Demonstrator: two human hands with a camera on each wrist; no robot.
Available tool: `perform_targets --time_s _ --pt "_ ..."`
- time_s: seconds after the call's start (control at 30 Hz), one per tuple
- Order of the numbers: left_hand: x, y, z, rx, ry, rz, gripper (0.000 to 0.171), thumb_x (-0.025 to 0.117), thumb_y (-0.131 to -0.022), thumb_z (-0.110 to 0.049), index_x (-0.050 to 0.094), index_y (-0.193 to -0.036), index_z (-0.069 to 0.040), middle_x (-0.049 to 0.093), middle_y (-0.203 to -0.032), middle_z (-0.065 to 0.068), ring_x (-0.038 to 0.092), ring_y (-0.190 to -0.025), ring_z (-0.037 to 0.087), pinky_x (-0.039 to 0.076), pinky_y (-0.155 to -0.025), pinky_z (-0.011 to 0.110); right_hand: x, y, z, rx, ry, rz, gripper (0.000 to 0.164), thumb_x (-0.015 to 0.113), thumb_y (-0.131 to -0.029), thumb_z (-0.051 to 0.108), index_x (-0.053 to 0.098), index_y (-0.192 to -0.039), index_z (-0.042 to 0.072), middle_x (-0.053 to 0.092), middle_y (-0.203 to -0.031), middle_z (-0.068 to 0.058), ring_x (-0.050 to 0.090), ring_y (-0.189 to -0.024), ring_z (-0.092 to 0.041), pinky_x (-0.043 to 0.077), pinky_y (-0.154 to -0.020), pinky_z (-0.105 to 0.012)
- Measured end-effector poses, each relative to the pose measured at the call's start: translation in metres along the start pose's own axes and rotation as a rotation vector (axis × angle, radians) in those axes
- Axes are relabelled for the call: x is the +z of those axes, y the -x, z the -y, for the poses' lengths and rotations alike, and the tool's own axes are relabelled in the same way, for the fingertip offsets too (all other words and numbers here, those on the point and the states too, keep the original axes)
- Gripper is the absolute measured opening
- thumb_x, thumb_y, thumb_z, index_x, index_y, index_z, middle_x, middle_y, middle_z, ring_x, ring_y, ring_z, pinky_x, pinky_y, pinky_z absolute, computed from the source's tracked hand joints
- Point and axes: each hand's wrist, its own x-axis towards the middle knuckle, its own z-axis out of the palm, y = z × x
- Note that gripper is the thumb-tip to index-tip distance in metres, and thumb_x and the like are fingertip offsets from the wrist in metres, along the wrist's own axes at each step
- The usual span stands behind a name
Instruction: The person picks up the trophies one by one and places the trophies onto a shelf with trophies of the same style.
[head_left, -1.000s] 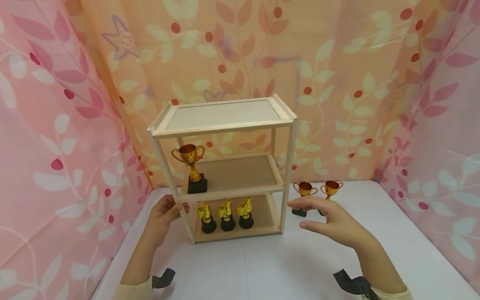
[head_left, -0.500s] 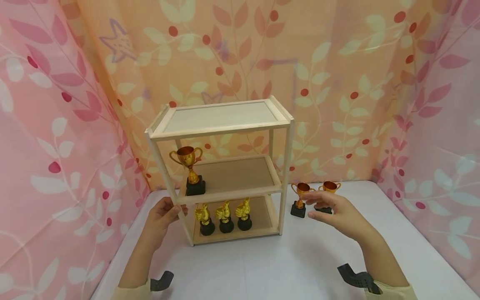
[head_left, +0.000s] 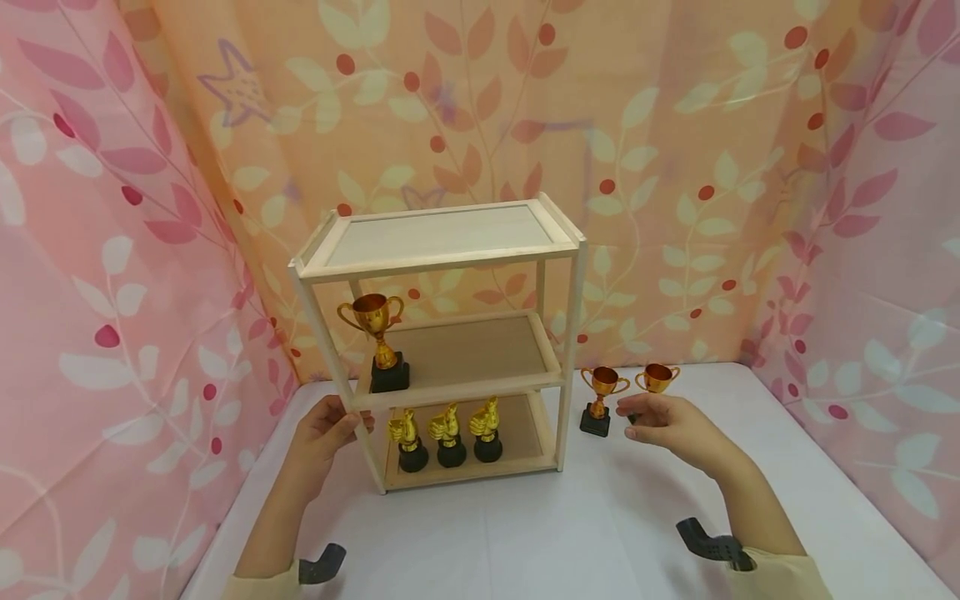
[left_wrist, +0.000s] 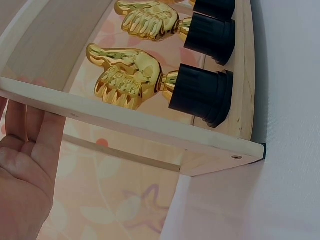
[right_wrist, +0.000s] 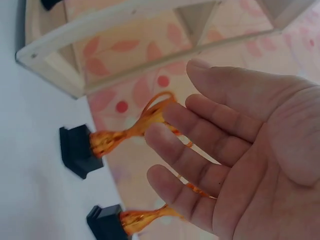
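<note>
A pale wooden three-tier shelf (head_left: pixel 461 385) stands on the table. My left hand (head_left: pixel 322 433) grips its front left post, thumb in front and fingers reaching behind; the left wrist view shows those fingers (left_wrist: pixel 32 125) at the wood. One gold trophy cup (head_left: pixel 379 333) with a black base is at the left of the middle tier. Three gold thumbs-up trophies (head_left: pixel 447 437) line the bottom tier. To the right of the shelf stand two more trophy cups, the nearer one (head_left: pixel 597 398) and another (head_left: pixel 657 378) partly hidden behind my right hand (head_left: pixel 678 429), whose fingers are relaxed and hold nothing.
A white cloth covers the table (head_left: pixel 487 533). Leaf-patterned curtains (head_left: pixel 465 100) enclose it at the back and both sides. A black wrist mount (head_left: pixel 712 546) juts from my right wrist, and a similar mount (head_left: pixel 322 565) from my left.
My right hand has moved right, away from the shelf and towards the farther loose cup, its fingers drawing closer together. The left hand stays on the post. The view has shifted slightly.
</note>
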Motion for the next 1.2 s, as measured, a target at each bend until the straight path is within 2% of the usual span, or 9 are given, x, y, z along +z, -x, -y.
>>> perform_targets --time_s 0.13,0.3,0.5,0.77,0.83,0.97,1.07,1.2 --pt "-0.001 0.0 0.001 0.007 0.006 0.004 0.014 0.056 -0.104 -0.003 0.057 -0.118 -0.007 0.072 -0.102 -0.002 0.074 -0.096 0.011 0.059 -0.09 0.026 0.003 -0.007 -0.015 0.053 -0.001 -0.005 0.053 0.077 -0.092 0.031 0.062 -0.135 0.004 0.068 -0.129 -0.015 0.067 -0.102 -0.022 0.058 -0.084 -0.024" --pt "-0.002 0.001 0.001 0.006 0.011 0.003 0.014 0.056 -0.104 -0.004 0.057 -0.118 -0.008 0.073 -0.103 -0.002 0.074 -0.096 0.011 0.059 -0.09 0.026 0.013 -0.018 -0.035 0.128 -0.026 -0.06 0.059 0.079 -0.091 0.033 0.06 -0.137 0.003 0.066 -0.132 -0.021 0.067 -0.101 -0.023 0.059 -0.077 -0.033" --pt "-0.002 0.002 0.001 0.001 0.015 0.004 0.015 0.056 -0.104 -0.003 0.058 -0.117 -0.01 0.072 -0.102 -0.003 0.074 -0.096 0.011 0.059 -0.09 0.026 0.03 -0.03 -0.054 0.155 -0.026 -0.161 0.059 0.081 -0.09 0.03 0.059 -0.138 0.003 0.063 -0.136 -0.022 0.066 -0.091 -0.021 0.059 -0.07 -0.034" --pt "-0.001 0.001 0.0 0.011 0.018 0.003 0.014 0.056 -0.104 -0.003 0.057 -0.117 -0.009 0.073 -0.102 -0.002 0.074 -0.096 0.012 0.059 -0.09 0.027 0.049 -0.037 -0.066 0.168 -0.04 -0.265 0.057 0.076 -0.093 0.015 0.053 -0.143 0.001 0.059 -0.139 -0.026 0.07 -0.077 -0.02 0.058 -0.06 -0.032" --pt "-0.001 0.0 0.0 0.017 0.024 0.005 0.013 0.056 -0.104 -0.003 0.057 -0.116 -0.008 0.073 -0.101 -0.002 0.073 -0.096 0.012 0.059 -0.09 0.027 0.052 -0.037 -0.067 0.172 -0.056 -0.275 0.058 0.076 -0.093 0.015 0.052 -0.144 0.002 0.058 -0.139 -0.026 0.07 -0.076 -0.022 0.058 -0.058 -0.032" --pt "0.0 -0.001 0.001 0.032 0.043 0.009 0.011 0.056 -0.103 -0.001 0.057 -0.112 -0.007 0.074 -0.098 -0.001 0.073 -0.095 0.012 0.06 -0.089 0.029 0.059 -0.037 -0.071 0.177 -0.087 -0.283 0.059 0.075 -0.094 0.015 0.051 -0.145 0.002 0.062 -0.128 -0.028 0.07 -0.074 -0.026 0.057 -0.056 -0.032" --pt "0.0 -0.001 0.001 0.032 0.046 0.012 0.012 0.056 -0.103 -0.001 0.058 -0.113 -0.008 0.073 -0.099 -0.001 0.073 -0.095 0.012 0.06 -0.089 0.029 0.063 -0.039 -0.075 0.198 -0.114 -0.275 0.061 0.076 -0.094 0.017 0.049 -0.147 0.003 0.065 -0.12 -0.027 0.07 -0.074 -0.026 0.057 -0.057 -0.032" --pt "0.001 -0.002 0.001 0.027 0.047 0.004 0.013 0.056 -0.103 -0.001 0.058 -0.114 -0.009 0.074 -0.1 -0.002 0.074 -0.095 0.012 0.06 -0.089 0.028 0.068 -0.045 -0.078 0.232 -0.129 -0.269 0.065 0.076 -0.094 0.022 0.046 -0.15 0.007 0.064 -0.121 -0.024 0.07 -0.076 -0.022 0.058 -0.06 -0.031"
